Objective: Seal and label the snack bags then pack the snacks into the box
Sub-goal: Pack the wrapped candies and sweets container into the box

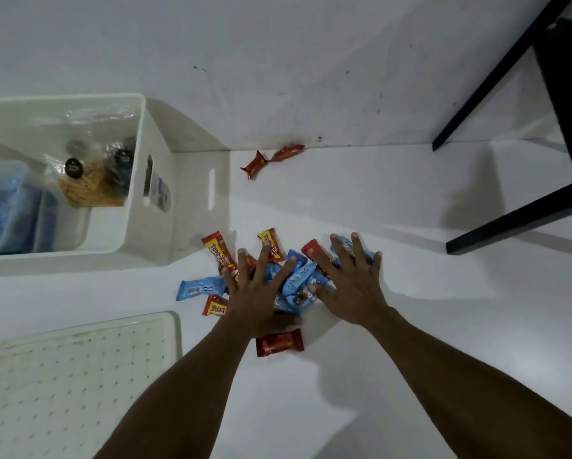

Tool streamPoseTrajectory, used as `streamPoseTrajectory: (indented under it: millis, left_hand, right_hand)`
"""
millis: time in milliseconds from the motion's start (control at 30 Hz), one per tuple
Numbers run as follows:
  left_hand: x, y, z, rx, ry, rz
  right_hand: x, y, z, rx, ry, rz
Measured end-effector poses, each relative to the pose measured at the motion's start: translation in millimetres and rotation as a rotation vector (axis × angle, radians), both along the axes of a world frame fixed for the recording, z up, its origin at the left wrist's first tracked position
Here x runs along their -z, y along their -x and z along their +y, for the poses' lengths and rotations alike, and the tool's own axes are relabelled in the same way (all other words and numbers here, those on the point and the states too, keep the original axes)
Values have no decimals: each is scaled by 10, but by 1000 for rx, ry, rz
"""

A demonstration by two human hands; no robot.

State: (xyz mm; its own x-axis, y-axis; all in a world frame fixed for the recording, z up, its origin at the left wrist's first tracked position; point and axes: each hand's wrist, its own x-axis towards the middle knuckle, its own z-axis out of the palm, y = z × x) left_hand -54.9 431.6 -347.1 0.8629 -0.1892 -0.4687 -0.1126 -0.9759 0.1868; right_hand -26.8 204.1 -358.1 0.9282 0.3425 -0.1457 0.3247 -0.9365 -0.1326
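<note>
looks like gathering loose snacks. dark red bar (279, 342) lies nearest, right of the box's (185, 233) near corner, outside both palms: sweep it in first. left hand (258, 293) and right hand (354, 293) rest flat on the snack pile (297, 279) right of the box, fingers spread, gripping nothing. cup inward before lifting. stray red wrapper (271, 159) sits past the box's far corner: grab it too.

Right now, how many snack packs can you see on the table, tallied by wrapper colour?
Blue packs: at least 5
Red or red-and-yellow packs: at least 7
Total: at least 12; the left hand and right hand cover some.
</note>
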Motion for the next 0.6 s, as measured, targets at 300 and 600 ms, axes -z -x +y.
streamPoseTrajectory:
  millis: [300,600]
  left_hand:
    - [-120,-23,-171,-82,82,-167]
    - [-447,5,-91,-91,140,-234]
  right_hand:
    - [-24,-34,-49,-11,-18,-145]
    - [-301,57,-9,185,-257,-62]
